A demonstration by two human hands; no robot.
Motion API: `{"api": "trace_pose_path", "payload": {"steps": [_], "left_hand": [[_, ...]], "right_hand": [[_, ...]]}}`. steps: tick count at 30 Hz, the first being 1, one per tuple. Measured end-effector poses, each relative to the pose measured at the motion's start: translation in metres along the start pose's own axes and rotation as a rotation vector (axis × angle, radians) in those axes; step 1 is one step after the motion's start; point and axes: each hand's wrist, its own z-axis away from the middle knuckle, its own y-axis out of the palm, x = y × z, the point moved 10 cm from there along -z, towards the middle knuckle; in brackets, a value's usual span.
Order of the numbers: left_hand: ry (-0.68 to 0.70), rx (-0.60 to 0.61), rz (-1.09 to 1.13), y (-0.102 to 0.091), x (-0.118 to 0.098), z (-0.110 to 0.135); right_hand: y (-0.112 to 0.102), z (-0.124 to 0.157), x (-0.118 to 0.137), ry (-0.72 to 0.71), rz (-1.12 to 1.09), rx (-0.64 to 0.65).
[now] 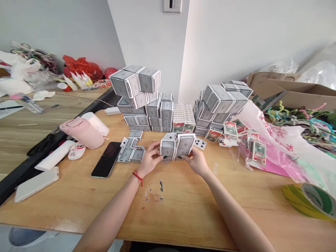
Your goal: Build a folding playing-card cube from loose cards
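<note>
Both hands hold a structure of playing-card cubes [168,148], patterned grey backs outward, just above or on the wooden table. My left hand [152,159] grips its left side, thumb in front; a red bracelet circles that wrist. My right hand [194,159] grips the right side, with the fingers partly hidden behind. Just right of the structure lies a loose playing card [200,143] with black clubs. Left of my left hand are folded playing cards [127,152] and partly shaped pieces. Behind stand a left stack of card cubes [138,115] and a right stack [216,105].
Boxed card decks [183,117] stand between the stacks; more card boxes [231,129] lie at right. On the left are a phone [106,159], a pink bottle [82,132] and a white power bank [36,184]. Yellow tape [301,199] and a cardboard box [301,91] are at right.
</note>
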Motion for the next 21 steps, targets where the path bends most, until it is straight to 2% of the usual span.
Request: {"api": "trace_pose_path", "payload": {"steps": [8,21], "left_hand": [[0.007,0.006,-0.02,0.0,-0.001,0.0],[0.015,0.006,-0.023,0.001,-0.004,0.0]], "right_hand": [[-0.001,0.003,0.008,-0.028,0.145,-0.063],[-0.002,0.004,0.015,-0.046,0.171,-0.099]]}}
